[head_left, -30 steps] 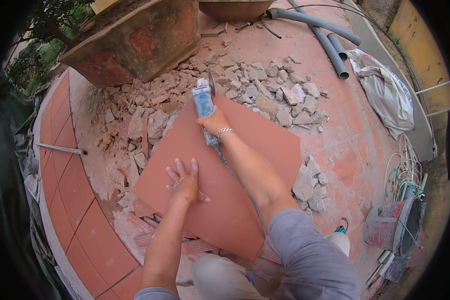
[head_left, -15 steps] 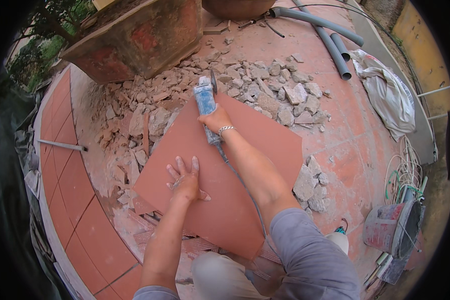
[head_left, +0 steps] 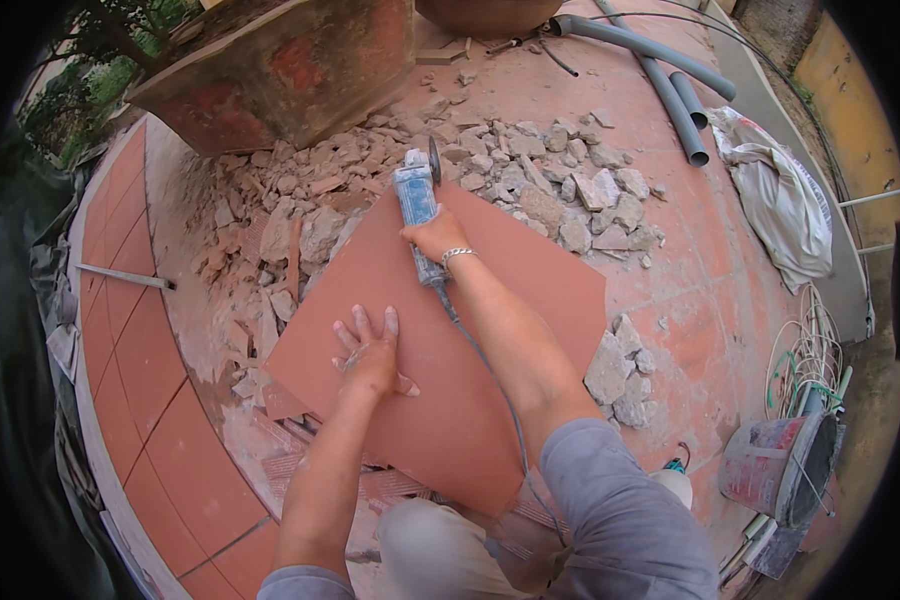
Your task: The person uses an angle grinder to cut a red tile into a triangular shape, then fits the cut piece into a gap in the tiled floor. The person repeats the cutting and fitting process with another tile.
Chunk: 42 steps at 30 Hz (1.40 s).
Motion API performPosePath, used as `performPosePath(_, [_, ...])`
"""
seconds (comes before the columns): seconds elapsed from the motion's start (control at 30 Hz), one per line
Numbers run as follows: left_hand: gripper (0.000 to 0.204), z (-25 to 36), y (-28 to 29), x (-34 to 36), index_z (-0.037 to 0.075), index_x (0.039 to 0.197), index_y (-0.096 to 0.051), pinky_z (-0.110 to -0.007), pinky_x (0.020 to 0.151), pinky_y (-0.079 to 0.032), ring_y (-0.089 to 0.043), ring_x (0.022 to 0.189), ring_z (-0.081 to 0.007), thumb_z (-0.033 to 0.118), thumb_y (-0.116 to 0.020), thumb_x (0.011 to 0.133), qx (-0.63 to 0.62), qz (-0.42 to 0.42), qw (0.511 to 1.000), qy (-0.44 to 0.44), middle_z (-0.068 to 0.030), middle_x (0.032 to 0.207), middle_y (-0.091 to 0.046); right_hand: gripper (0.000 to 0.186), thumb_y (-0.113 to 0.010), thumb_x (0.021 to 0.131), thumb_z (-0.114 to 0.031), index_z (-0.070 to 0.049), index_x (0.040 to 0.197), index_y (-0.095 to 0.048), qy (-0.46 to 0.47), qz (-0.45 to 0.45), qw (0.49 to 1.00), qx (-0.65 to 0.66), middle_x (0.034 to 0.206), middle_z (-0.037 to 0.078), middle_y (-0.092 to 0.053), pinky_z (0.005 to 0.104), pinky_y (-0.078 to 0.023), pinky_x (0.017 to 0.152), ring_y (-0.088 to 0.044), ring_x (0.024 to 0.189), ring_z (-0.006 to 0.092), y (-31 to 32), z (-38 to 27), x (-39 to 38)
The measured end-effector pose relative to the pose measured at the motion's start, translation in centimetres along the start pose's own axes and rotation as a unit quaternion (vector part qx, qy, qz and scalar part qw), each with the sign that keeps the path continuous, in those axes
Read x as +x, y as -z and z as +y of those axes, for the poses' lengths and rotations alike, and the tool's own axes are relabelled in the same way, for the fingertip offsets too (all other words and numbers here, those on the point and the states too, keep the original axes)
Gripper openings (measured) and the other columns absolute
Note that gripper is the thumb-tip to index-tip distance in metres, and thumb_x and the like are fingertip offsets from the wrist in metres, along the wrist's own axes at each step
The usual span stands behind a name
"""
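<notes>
A large terracotta-coloured tile [head_left: 480, 420] lies at a slant over broken tile pieces in front of me. My left hand [head_left: 368, 355] presses on its left half with the fingers spread out. My right hand [head_left: 435, 235] grips a dusty blue and grey angle grinder [head_left: 418, 198], whose dark disc is at the tile's far corner, beside the rubble. Whether the disc touches the tile I cannot tell. The grinder's cord [head_left: 490, 375] runs back across the tile under my right forearm and down toward my knees.
Broken rubble [head_left: 570, 190] lies beyond and beside the tile. A large planter [head_left: 270, 80] stands behind, with grey pipes [head_left: 675, 115], a white sack [head_left: 770, 200], coiled cable [head_left: 805, 355] and a bucket [head_left: 760, 465] along the right. A metal bar [head_left: 125, 275] lies on laid tiles at left.
The whole view has shifted slightly, with the background and hands sitting a little higher. My hands have hardly moved relative to the tile and keep the same hold.
</notes>
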<state>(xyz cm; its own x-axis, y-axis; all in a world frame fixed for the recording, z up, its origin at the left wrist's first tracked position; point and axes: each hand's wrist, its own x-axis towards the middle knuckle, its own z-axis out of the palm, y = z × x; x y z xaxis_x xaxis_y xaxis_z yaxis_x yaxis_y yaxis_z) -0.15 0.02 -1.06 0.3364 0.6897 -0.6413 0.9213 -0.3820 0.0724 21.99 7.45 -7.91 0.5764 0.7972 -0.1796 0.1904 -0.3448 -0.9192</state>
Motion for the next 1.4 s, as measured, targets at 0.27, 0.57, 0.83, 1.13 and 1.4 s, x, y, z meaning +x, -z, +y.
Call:
performPosePath(0.27, [0.150,0.0,0.0,0.0,0.030,0.172,-0.008,-0.079,0.118,-0.027,0.009,0.159,-0.0562,0.029,-0.105,0.057,0.000,0.002,1.000,0.004,-0.0225,0.177,0.013,0.068,-0.086,0.071,-0.033,0.010,0.119,-0.063,-0.009,0.015,1.000,-0.020,0.106,0.024,-0.076,0.0403,-0.059,0.089,-0.076,0.100,0.0331,0.1,0.0,-1.0])
performPosePath(0.57, [0.154,0.1,-0.1,0.0,0.029,0.172,-0.006,-0.077,0.117,-0.032,0.007,0.159,-0.0564,0.030,-0.105,0.054,0.019,0.010,1.000,0.004,-0.0239,0.176,0.013,0.069,-0.086,0.072,-0.034,0.010,0.120,-0.063,-0.013,0.011,0.999,-0.033,0.109,0.025,-0.076,0.0402,-0.058,0.091,-0.076,0.102,0.0338,0.5,0.2,-3.0])
performPosePath(0.83, [0.152,0.0,0.0,0.0,0.030,0.172,-0.008,-0.079,0.117,-0.029,0.008,0.159,-0.0570,0.028,-0.105,0.055,0.006,0.011,1.000,0.002,-0.0230,0.177,0.013,0.066,-0.085,0.072,-0.032,0.009,0.120,-0.063,-0.015,0.004,1.000,-0.015,0.109,0.025,-0.076,0.0406,-0.058,0.091,-0.076,0.102,0.0338,0.8,0.5,-4.5])
performPosePath(1.13, [0.151,0.1,0.0,-0.2,0.029,0.172,-0.009,-0.079,0.117,-0.028,0.007,0.159,-0.0568,0.026,-0.105,0.056,0.000,0.015,1.000,-0.002,-0.0240,0.176,0.012,0.064,-0.085,0.072,-0.031,0.008,0.118,-0.063,-0.020,0.004,1.000,-0.022,0.107,0.023,-0.076,0.0399,-0.058,0.089,-0.075,0.100,0.0319,1.0,1.1,-6.1])
performPosePath(1.4, [0.150,0.0,-0.3,-0.1,0.029,0.172,-0.009,-0.079,0.117,-0.027,0.007,0.159,-0.0561,0.025,-0.105,0.055,-0.003,0.019,1.000,-0.002,-0.0224,0.177,0.012,0.065,-0.085,0.072,-0.030,0.009,0.118,-0.062,-0.024,-0.001,1.000,-0.018,0.106,0.024,-0.075,0.0404,-0.058,0.089,-0.075,0.100,0.0329,1.0,1.7,-7.5])
